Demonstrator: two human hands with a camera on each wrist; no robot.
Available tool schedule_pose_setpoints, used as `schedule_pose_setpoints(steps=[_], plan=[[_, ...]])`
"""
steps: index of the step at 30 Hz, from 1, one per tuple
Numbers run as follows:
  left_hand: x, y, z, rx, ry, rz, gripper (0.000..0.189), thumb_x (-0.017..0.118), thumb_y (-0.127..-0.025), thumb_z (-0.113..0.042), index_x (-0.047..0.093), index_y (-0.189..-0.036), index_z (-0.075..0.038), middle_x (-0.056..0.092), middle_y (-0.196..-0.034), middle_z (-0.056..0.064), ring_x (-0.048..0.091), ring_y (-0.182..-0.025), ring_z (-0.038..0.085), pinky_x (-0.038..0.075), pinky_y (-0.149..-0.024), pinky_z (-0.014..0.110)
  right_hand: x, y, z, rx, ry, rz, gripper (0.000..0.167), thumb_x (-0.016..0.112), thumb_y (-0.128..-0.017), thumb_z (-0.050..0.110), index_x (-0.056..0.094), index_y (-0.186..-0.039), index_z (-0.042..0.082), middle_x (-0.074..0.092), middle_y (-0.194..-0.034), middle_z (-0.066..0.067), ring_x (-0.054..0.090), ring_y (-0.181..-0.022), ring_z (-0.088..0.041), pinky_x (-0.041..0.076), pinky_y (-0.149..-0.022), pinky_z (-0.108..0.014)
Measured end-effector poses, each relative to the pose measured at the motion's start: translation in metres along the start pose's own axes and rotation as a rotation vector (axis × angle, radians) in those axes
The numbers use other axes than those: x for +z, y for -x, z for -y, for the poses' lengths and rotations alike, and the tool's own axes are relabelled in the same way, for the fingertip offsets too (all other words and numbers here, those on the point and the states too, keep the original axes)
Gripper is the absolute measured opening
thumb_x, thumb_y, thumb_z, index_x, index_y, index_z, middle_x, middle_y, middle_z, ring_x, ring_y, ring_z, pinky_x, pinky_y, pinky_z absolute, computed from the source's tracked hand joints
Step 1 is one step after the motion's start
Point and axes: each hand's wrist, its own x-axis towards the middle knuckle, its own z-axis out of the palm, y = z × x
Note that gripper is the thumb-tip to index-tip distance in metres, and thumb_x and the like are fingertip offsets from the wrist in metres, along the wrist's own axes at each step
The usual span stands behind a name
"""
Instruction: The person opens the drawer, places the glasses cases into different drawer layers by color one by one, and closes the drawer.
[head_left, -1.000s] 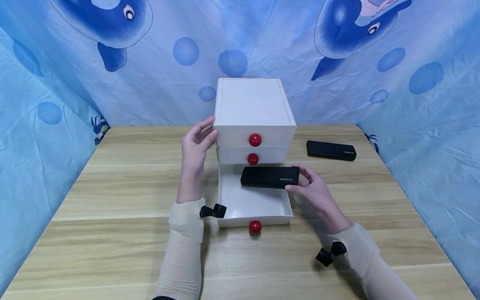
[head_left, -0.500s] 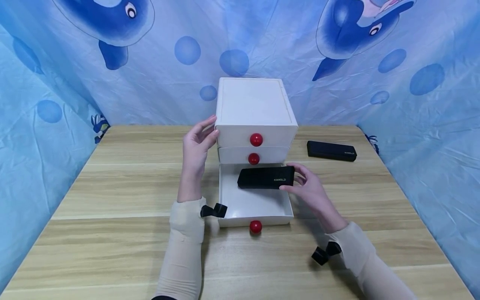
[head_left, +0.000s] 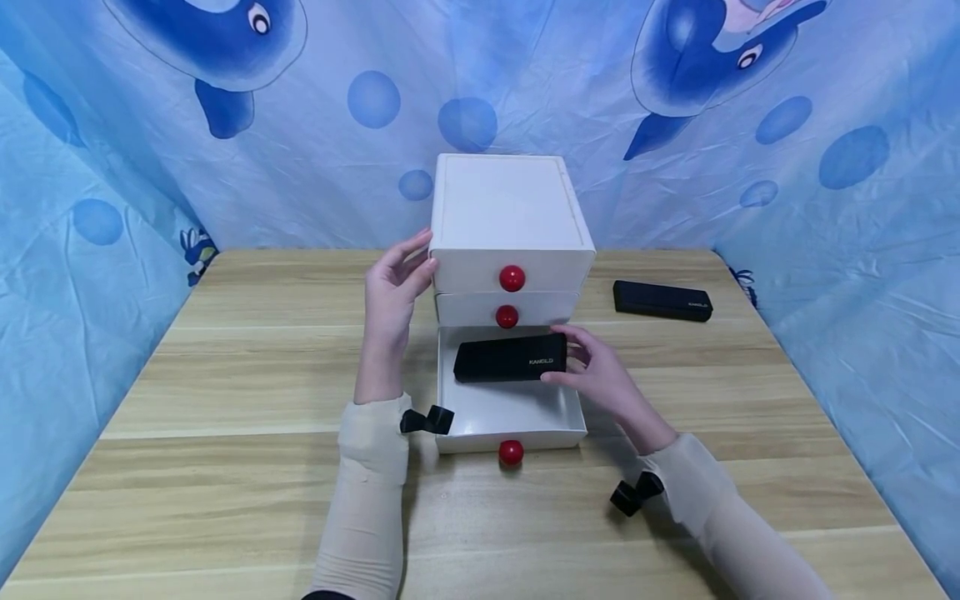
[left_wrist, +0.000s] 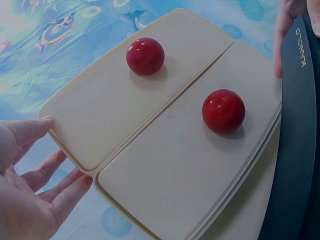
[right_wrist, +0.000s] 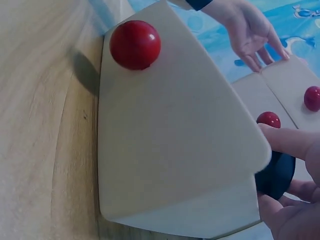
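Observation:
My right hand (head_left: 600,379) pinches a long black case (head_left: 502,360) by its right end, thumb in front and fingers behind. The case lies level over the pulled-out bottom drawer (head_left: 517,412) of a white drawer cabinet (head_left: 510,200). Straight fingers of my left hand (head_left: 390,292) touch the cabinet's upper left side, the thumb at its front edge. In the left wrist view, the upper two drawer fronts, each with a red knob (left_wrist: 145,56), sit closed. From the right wrist, the drawer's front hides part of the case (right_wrist: 276,175).
A second black case (head_left: 663,301) lies on the wooden table (head_left: 247,400), right of the cabinet. Behind and at both sides hangs a blue sheet (head_left: 300,167) with a dolphin print. The bottom drawer's red knob (head_left: 511,452) sticks out in front.
My right hand has carried the black case leftward, farther over the open drawer. The left hand stays at the cabinet's side, and the drawer has not moved.

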Motion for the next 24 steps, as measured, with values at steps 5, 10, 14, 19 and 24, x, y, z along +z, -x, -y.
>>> schedule_pose_setpoints(steps=[5,10,14,19,24], plan=[[0.000,0.000,0.000,-0.002,0.004,-0.001,0.040,0.062,-0.092,0.000,0.055,-0.131,0.004,0.054,-0.142,0.008,0.058,-0.121,0.017,0.054,-0.094,0.024,0.005,-0.004,0.006,0.009,0.141,-0.006,0.071,0.082,-0.078,0.017,0.048,-0.139,0.007,0.051,-0.141,-0.019,0.049,-0.132,-0.036,0.043,-0.109,-0.045],[0.000,0.000,0.000,-0.002,0.001,-0.001,0.040,0.062,-0.092,0.000,0.055,-0.131,0.004,0.054,-0.142,0.009,0.058,-0.121,0.017,0.055,-0.092,0.023,0.011,-0.008,0.010,0.025,0.231,-0.038,0.070,0.082,-0.077,0.021,0.049,-0.138,0.008,0.053,-0.139,-0.019,0.052,-0.129,-0.036,0.046,-0.107,-0.045],[0.000,0.000,0.000,-0.005,0.002,0.006,0.040,0.062,-0.092,0.000,0.055,-0.131,0.004,0.053,-0.143,0.009,0.058,-0.122,0.018,0.055,-0.093,0.023,0.015,-0.013,0.009,0.049,0.220,-0.090,0.071,0.083,-0.077,0.021,0.049,-0.138,0.008,0.053,-0.140,-0.018,0.053,-0.129,-0.032,0.046,-0.107,-0.041],[0.000,0.001,-0.002,-0.014,0.015,0.007,0.040,0.062,-0.092,0.001,0.054,-0.131,0.005,0.053,-0.143,0.009,0.057,-0.123,0.019,0.054,-0.095,0.024,0.017,-0.016,0.010,0.082,0.210,-0.122,0.072,0.082,-0.077,0.020,0.047,-0.140,0.009,0.050,-0.143,-0.017,0.051,-0.131,-0.032,0.046,-0.107,-0.040],[-0.001,0.000,-0.002,-0.011,0.015,0.009,0.040,0.061,-0.092,0.001,0.054,-0.131,0.005,0.052,-0.144,0.009,0.056,-0.125,0.021,0.054,-0.096,0.025,0.019,-0.017,0.011,0.093,0.205,-0.130,0.073,0.082,-0.077,0.019,0.047,-0.140,0.009,0.050,-0.143,-0.016,0.050,-0.131,-0.031,0.044,-0.109,-0.039]])
